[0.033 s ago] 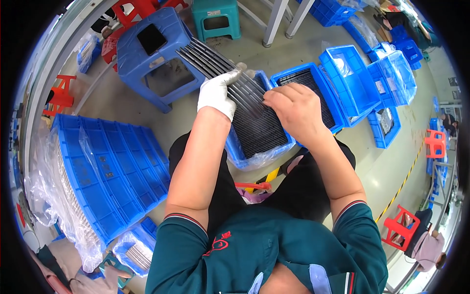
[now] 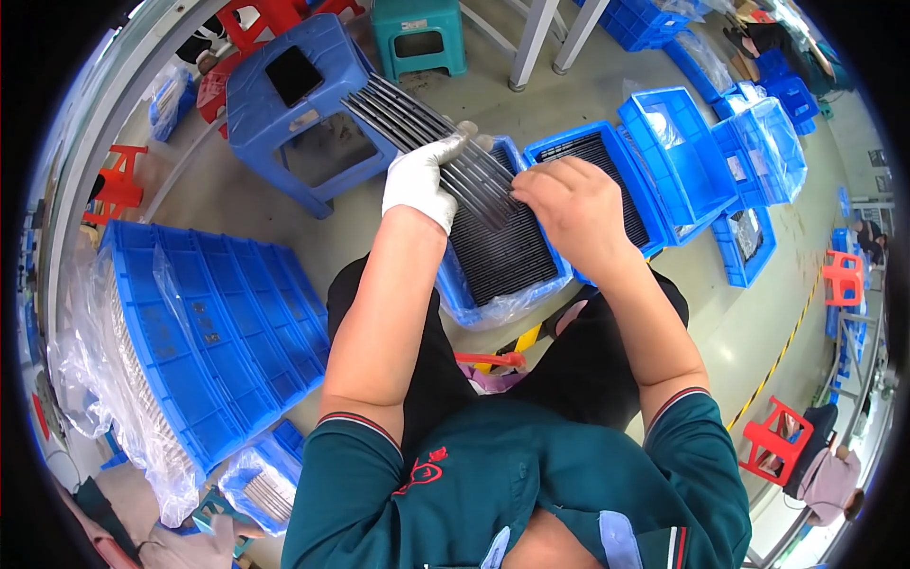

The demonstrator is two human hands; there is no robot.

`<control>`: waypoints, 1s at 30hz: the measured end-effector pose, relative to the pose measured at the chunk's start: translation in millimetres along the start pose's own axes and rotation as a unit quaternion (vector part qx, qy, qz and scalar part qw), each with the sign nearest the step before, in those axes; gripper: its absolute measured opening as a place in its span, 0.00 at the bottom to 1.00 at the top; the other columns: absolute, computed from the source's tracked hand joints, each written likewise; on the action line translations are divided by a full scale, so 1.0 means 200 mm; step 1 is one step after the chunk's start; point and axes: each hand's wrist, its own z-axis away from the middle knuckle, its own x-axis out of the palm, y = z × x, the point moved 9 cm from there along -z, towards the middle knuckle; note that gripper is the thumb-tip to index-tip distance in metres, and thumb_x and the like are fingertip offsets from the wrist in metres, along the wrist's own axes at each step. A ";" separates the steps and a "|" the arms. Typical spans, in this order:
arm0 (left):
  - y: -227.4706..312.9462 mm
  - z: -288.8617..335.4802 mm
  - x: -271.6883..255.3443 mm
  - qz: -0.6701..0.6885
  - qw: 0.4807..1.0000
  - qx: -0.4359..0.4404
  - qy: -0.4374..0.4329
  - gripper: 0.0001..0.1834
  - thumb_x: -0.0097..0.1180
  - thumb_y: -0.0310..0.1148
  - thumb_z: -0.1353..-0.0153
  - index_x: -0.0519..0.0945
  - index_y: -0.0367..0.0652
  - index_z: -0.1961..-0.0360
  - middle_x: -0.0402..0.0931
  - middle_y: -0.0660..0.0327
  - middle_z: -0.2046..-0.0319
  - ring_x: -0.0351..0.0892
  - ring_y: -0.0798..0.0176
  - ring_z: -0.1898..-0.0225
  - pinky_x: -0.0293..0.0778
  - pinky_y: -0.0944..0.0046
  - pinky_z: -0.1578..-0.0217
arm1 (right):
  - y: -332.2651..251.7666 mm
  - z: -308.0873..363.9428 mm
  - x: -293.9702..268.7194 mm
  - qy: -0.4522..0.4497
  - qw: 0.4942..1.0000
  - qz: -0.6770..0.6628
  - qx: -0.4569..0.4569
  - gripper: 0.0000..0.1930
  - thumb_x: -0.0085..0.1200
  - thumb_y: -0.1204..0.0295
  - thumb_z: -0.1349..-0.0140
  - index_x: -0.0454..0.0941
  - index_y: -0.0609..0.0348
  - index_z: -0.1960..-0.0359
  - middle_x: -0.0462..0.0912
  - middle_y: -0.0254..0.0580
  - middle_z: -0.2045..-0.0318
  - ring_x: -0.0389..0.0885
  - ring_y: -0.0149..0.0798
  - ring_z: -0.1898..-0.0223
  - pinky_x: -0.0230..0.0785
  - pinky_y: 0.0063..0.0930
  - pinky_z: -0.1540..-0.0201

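Observation:
My left hand [image 2: 422,185], in a white glove, is closed around a fanned bundle of long thin dark rods [image 2: 403,119]. The bundle slants from the far left down toward my right hand [image 2: 580,213]. That hand is bare, its thumb and fingertips pinched together at the right edge of the bundle, near the rod ends. The fingers partly hide what they pinch, which appears to be one rod's end. Directly below the bundle stands a blue crate [image 2: 451,289] lined with clear plastic. Many similar dark rods [image 2: 502,261] lie in it in close rows.
Right of this crate stands another blue crate [image 2: 637,185] holding dark rods, beside an empty-looking blue crate [image 2: 678,161]. A blue stool [image 2: 256,109] carries a black phone-like slab [image 2: 294,76]. Stacked blue crates [image 2: 209,332] with plastic wrap rise at my left. A green stool [image 2: 417,24] stands far off.
My right hand's fingers have shifted very slightly at the rod ends. My left hand and the bundle stay in place.

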 end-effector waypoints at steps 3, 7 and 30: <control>-0.01 0.00 -0.01 0.013 1.000 -0.011 0.010 0.12 0.49 0.18 0.42 0.75 0.27 0.57 0.78 0.46 0.62 0.81 0.48 0.63 0.80 0.51 0.60 | 0.07 -0.01 -0.03 -0.003 0.997 -0.006 0.071 0.05 0.63 0.72 0.52 0.80 0.55 0.74 0.81 0.36 0.72 0.79 0.41 0.69 0.72 0.31 0.67; -0.03 0.00 -0.01 0.004 1.000 -0.016 0.009 0.12 0.49 0.18 0.42 0.75 0.26 0.57 0.78 0.46 0.63 0.81 0.48 0.63 0.80 0.52 0.60 | 0.05 -0.02 -0.01 -0.041 0.998 -0.019 0.043 0.05 0.62 0.73 0.51 0.80 0.55 0.73 0.80 0.37 0.73 0.78 0.42 0.69 0.72 0.32 0.67; -0.03 0.01 0.04 0.049 0.998 -0.009 -0.036 0.11 0.49 0.18 0.42 0.72 0.33 0.57 0.78 0.48 0.61 0.80 0.45 0.59 0.78 0.46 0.57 | 0.26 0.09 0.02 0.010 0.941 -0.199 0.275 0.06 0.61 0.73 0.43 0.79 0.64 0.69 0.76 0.37 0.76 0.72 0.29 0.74 0.65 0.22 0.70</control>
